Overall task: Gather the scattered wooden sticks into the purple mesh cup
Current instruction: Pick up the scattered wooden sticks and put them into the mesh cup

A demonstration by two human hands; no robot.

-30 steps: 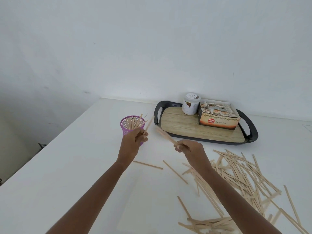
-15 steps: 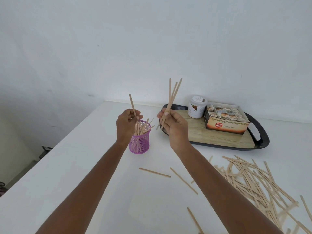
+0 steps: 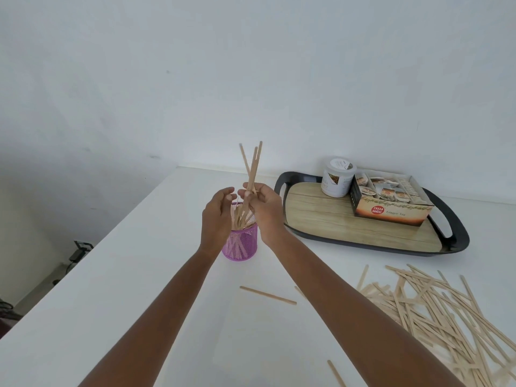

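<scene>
- The right grip (image 3: 265,210) pinches a fanned bundle of sticks (image 3: 252,174) upright; the left grip (image 3: 217,219), loosely open, holds nothing.
- The purple mesh cup (image 3: 241,244) stands just below both; the scattered pile (image 3: 435,311) lies well right of them on the bench (image 3: 111,303).
- Likely trouble: splayed ends snag the rim or sticks inside, spilling or tipping the light cup.

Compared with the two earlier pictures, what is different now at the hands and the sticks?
The right hand raised its bundle of sticks upright and brought it left, over the purple mesh cup. The left hand let go of its single stick and now holds nothing beside the cup. The tray and the loose pile lie as before.
</scene>
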